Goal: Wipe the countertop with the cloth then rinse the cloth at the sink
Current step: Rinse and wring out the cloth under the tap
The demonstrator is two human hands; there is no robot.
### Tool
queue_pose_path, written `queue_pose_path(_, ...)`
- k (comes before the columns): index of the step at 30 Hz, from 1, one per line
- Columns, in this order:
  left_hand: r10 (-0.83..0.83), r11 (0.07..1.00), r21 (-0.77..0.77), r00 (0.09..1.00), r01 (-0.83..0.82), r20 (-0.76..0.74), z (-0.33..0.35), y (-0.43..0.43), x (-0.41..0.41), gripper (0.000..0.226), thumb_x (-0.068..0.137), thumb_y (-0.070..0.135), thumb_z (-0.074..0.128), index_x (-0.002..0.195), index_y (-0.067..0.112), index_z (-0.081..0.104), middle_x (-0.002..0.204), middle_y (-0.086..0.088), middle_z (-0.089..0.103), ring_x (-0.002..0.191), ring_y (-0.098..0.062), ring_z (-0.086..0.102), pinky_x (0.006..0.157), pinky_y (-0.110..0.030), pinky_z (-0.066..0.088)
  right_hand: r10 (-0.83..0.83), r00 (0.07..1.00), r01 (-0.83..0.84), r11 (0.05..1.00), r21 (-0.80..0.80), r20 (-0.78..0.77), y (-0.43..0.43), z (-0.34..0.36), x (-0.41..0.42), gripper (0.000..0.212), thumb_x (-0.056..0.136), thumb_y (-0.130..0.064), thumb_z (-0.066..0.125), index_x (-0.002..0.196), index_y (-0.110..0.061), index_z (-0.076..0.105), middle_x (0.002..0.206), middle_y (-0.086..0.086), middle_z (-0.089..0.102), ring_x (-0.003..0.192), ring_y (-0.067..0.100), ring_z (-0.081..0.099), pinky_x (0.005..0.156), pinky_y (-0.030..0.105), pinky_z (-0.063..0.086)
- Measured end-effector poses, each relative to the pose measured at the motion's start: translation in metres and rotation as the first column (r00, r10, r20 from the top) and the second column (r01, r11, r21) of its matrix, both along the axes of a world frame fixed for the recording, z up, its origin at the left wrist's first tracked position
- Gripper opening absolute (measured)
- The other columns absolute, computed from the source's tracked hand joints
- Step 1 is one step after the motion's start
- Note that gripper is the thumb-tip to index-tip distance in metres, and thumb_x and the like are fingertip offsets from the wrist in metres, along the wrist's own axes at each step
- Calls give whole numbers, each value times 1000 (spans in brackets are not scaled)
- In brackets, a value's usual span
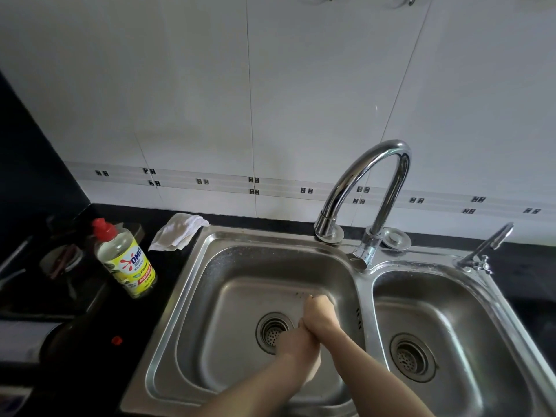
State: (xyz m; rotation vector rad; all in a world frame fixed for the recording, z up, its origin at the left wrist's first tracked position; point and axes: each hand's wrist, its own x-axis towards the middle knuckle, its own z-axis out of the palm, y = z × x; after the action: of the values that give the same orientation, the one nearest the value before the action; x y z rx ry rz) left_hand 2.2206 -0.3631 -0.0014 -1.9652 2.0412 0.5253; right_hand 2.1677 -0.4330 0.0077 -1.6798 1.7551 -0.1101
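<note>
While the double sink [192, 284] lay under me, its tap [373, 182] dry as far as I could tell, my left hand [296, 344] and right hand [319, 314] pressed together over the left basin; whether they gripped anything I could not tell. Far left, the cloth [177, 231] waited on the countertop [168, 266]. I judged wiping not yet begun; next called for fetching it.

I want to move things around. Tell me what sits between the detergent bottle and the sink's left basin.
Head view: only bare black countertop lies between the detergent bottle and the left basin. The white cloth sits farther back.
</note>
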Motion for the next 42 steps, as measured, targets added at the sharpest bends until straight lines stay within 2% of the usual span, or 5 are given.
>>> queue_pose_path(12, 91, 996, 8, 994, -91, -58, 11, 4, -3, 38, 92, 12, 37, 129, 4, 45, 130, -16, 53, 113, -32, 57, 85, -38, 46, 4, 999, -4, 1000, 7, 32, 6, 11, 4, 30, 98, -19, 38, 95, -3, 62, 94, 14, 65, 88, 30, 62, 71, 28, 43)
queue_pose_path(15, 398, 912, 104, 796, -396, -457, 18, -7, 14, 32, 81, 22, 48, 111, 11, 43, 97, 0, 60, 88, -22, 63, 66, -28, 43, -133, 929, 106, 990, 95, 347, -8, 22, 5, 38, 97, -32, 41, 68, -11, 54, 61, 2, 59, 52, 13, 54, 56, 23, 43)
queue_pose_path(19, 461, 835, 202, 450, -512, -765, 19, -16, 35, 50, 70, 22, 64, 114, 6, 47, 93, -3, 67, 81, -18, 65, 71, -33, 53, -280, 714, 114, 951, 287, 641, -19, 35, -7, 26, 89, -49, 56, 95, -25, 63, 98, 0, 65, 89, 15, 62, 63, 27, 55)
queue_pose_path(29, 357, 611, 331, -124, -719, -926, 22, -10, 51, 15, 94, 25, 55, 90, 24, 69, 88, 5, 73, 83, -6, 67, 71, -15, 50, -219, 527, 119, 976, 184, 821, -15, 37, -13, 17, 86, 6, 60, 95, -8, 66, 84, 10, 69, 66, 17, 65, 61, 32, 58)
queue_pose_path(42, 239, 507, 362, -276, -782, -931, 57, -31, 76, 20, 83, 2, 52, 67, 10, 62, 65, -8, 59, 67, -21, 52, 66, -33, 40, -42, 676, 53, 999, 8, 736, -14, 61, -27, 38, 78, -1, 49, 104, -20, 67, 94, 7, 73, 82, 15, 70, 70, 27, 58)
